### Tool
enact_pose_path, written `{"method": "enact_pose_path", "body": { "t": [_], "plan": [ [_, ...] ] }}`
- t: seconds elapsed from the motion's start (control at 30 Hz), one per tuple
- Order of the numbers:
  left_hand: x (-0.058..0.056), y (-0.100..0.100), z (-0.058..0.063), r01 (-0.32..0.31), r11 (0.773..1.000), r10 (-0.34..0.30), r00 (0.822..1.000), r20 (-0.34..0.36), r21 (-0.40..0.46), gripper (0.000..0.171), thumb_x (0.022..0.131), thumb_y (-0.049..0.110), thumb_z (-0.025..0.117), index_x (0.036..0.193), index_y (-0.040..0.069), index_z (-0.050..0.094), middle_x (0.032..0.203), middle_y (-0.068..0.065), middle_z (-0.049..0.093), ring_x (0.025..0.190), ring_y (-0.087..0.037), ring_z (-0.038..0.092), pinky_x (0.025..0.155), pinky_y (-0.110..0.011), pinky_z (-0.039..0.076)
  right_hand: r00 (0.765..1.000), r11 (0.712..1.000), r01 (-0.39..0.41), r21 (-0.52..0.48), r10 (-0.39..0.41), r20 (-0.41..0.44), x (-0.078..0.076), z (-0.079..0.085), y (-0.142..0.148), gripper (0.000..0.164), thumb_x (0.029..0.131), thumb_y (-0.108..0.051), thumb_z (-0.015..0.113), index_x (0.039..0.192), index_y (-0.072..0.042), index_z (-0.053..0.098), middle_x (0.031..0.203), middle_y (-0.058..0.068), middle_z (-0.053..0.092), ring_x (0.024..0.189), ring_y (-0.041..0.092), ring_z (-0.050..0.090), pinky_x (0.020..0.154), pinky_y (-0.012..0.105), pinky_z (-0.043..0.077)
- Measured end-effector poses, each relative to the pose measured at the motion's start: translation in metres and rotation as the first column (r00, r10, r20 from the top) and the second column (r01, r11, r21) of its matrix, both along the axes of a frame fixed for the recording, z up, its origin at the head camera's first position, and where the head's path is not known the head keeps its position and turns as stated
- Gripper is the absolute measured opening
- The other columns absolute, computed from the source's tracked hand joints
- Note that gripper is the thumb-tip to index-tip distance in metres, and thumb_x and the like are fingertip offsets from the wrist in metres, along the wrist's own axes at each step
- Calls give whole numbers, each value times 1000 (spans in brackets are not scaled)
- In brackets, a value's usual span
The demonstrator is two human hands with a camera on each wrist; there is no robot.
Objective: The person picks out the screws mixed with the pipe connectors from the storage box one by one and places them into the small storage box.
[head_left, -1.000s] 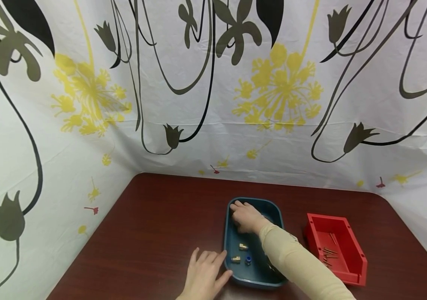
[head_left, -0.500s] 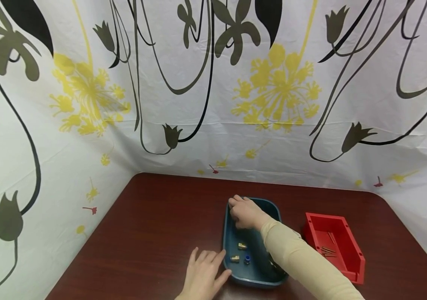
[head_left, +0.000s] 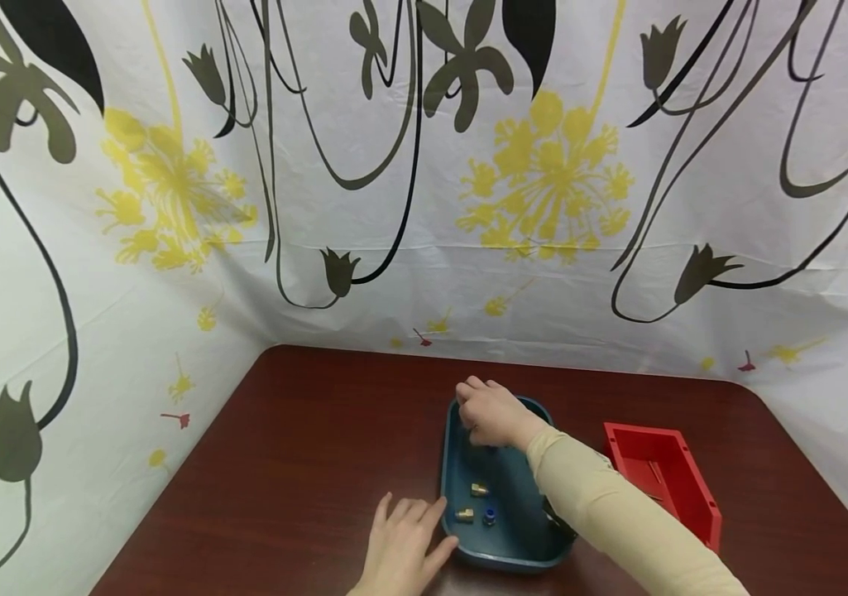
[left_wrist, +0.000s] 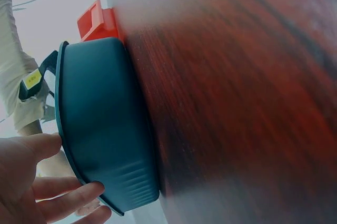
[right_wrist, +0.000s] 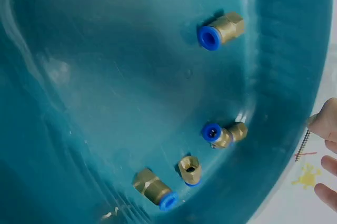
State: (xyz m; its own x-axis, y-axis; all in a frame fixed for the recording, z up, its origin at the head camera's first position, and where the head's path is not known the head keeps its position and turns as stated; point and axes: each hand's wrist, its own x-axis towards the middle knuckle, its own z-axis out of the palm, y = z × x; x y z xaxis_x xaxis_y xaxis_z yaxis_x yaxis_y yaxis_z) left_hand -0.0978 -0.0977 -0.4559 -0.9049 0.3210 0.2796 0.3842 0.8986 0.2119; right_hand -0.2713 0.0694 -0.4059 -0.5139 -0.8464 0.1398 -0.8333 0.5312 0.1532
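Note:
A dark teal tray (head_left: 509, 553) stands on the table, with several brass push-in fittings (right_wrist: 152, 187) with blue collars on its floor. Over the tray's far end my right hand (head_left: 494, 411) is raised. In the right wrist view its thumb and fingers pinch a screw (right_wrist: 304, 145), whose threaded shank points downward in that picture. My left hand (head_left: 404, 542) rests at the tray's near left side, fingers spread. The left wrist view shows its thumb and fingertips touching the rim and outer wall (left_wrist: 105, 124). The right forearm hides part of the tray's right side.
To the right of the tray is a red bin (head_left: 665, 463) with a few thin screws (head_left: 654, 472) inside, partly covered by the right sleeve. A patterned white cloth (head_left: 424, 207) hangs behind the brown table (head_left: 319, 447).
My right hand has lifted a little from inside the tray and moved toward its far rim. The right sleeve now covers more of the red bin. My left hand has stayed put.

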Motion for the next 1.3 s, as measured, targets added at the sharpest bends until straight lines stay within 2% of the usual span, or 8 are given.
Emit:
{"method": "enact_pose_path", "body": {
  "t": [0.2,0.53,0.7,0.97,1.3],
  "plan": [
    [0,0,-1,0,1000,-1,1000,-24,-2,41,80,45,58,110,16,63,91,5,60,86,-16,54,81,-53,35,1000,1000,-7,-8,7,-10,4,13,6,27,68,-15,71,53,-25,51,84,-4,42,79,15,35,60,30,31],
    [0,1,-2,1,1000,-1,1000,-24,-7,41,80,44,58,109,16,63,91,4,60,86,-16,54,81,-53,35,999,999,-39,-22,39,-34,9,31,26,28,68,-15,71,54,-25,49,83,-4,42,79,16,35,63,31,34],
    [0,2,-1,-2,1000,1,1000,-27,-11,41,80,44,58,110,16,63,92,4,61,87,-17,54,82,-53,35,998,999,-49,-22,48,-35,9,38,39,27,70,-10,66,55,-26,49,82,-4,40,77,16,33,62,32,32],
    [1,2,-1,-11,1000,10,1000,-30,-15,40,80,43,58,109,16,63,91,4,61,86,-17,54,82,-53,34,999,999,-27,-37,25,-42,11,49,61,29,68,-4,60,54,-25,46,78,-4,35,74,16,28,58,31,22],
    [0,2,-2,-11,1000,11,999,-31,-10,41,80,44,59,109,16,63,90,3,61,85,-18,55,81,-53,35,997,998,-12,-62,7,-82,10,56,89,30,64,1,56,52,-25,45,77,-4,36,74,15,30,59,30,25]
  ]
}}
